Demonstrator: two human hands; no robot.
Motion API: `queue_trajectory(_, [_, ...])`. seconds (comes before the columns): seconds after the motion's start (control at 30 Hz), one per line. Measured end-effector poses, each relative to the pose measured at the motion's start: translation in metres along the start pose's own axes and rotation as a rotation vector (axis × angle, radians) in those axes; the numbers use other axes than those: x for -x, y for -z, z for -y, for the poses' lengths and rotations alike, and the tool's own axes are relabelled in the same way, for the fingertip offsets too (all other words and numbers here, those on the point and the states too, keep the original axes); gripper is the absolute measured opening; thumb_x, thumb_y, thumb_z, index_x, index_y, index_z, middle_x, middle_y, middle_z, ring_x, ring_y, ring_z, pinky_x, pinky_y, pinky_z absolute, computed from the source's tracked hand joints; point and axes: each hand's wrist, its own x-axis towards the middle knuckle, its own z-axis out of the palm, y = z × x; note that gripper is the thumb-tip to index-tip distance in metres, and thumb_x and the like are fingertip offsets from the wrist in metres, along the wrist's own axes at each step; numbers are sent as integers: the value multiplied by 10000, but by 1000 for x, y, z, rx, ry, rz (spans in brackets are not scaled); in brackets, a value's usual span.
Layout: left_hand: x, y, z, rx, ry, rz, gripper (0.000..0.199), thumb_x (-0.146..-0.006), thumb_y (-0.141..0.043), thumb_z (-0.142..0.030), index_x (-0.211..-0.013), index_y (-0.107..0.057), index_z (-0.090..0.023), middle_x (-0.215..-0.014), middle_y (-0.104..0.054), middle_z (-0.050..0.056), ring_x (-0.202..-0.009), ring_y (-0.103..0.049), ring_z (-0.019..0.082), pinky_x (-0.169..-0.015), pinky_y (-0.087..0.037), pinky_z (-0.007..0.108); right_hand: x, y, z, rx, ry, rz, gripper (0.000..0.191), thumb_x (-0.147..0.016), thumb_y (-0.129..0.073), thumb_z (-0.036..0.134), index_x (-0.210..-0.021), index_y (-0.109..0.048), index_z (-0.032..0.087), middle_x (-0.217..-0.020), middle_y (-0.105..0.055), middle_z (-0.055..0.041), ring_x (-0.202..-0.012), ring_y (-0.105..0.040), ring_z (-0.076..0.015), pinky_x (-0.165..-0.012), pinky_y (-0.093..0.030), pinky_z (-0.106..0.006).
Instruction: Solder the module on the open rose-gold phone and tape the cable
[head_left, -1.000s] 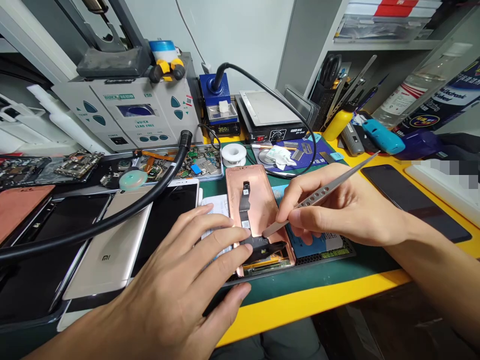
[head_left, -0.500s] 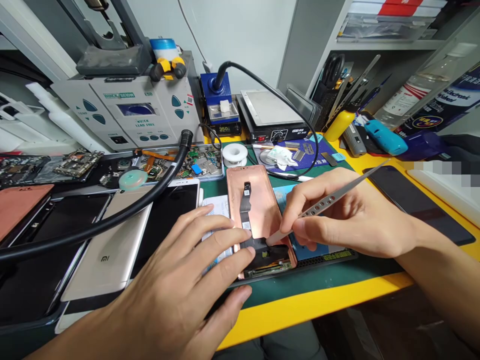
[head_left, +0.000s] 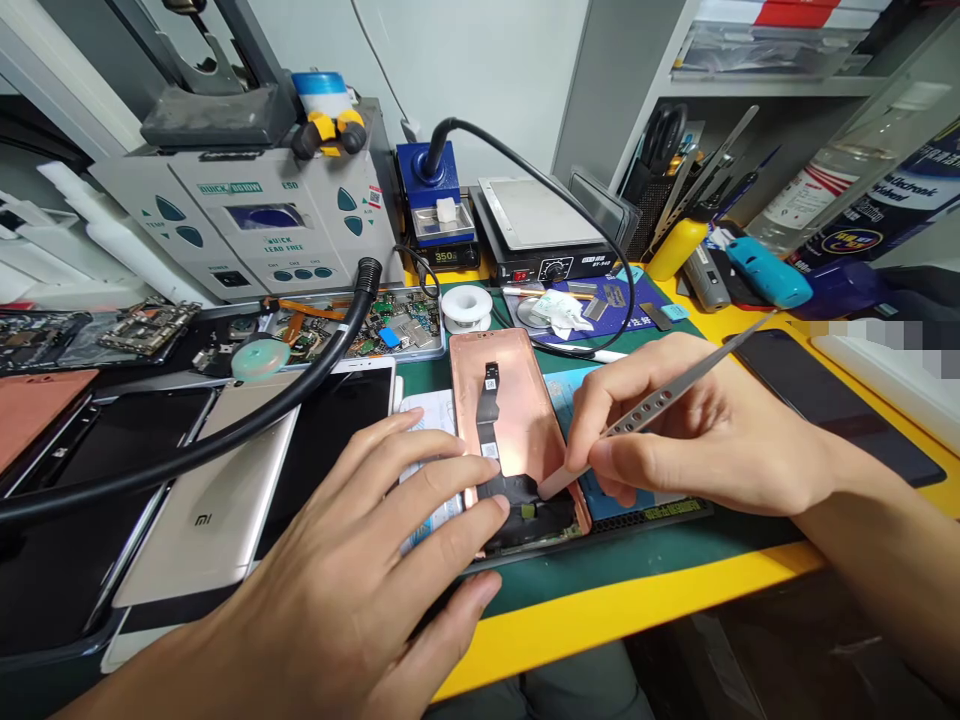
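Black flap (head_left: 560,513) now lies over the orange bit seen 1 sec ago, so it prob. sits flatter in the near end of the pink phone case (head_left: 525,400) on the desk (head_left: 600,607). L hand (head_left: 360,560), fingers spread, rests on the flap; R hand (head_left: 705,430) pinches tweezers (head_left: 651,408). L fingers hide part; can't tell if tip touches.

Single head-worn view, looking forward and down, close above the workbench (head_left: 570,630), facing the wall (head_left: 487,60)
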Motion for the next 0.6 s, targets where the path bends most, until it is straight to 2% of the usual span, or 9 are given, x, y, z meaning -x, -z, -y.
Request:
queue_trajectory(0.27, [1,0,0,18,-3,12,308,-991,-686,-104,-1295,-696,-152,-1311,-724,105,-1337,-576,271,-1279,-384,548,0,0,-1,-28,-2,-30,243,-844,-660,-25,-786,-814,154,-657,-799,47,-541,-729,-55,-468,-468,-62])
queue_trajectory(0.6, [-1,-1,0,15,-1,-3,260,-999,-696,-126,-1256,-710,-159,-1295,-728,94,-1336,-582,253,-1279,-390,522,1,1,1,-4,-19,-59,214,-830,-660,20,-749,-797,163,-587,-729,72,-470,-584,-27,-443,-402,-91])
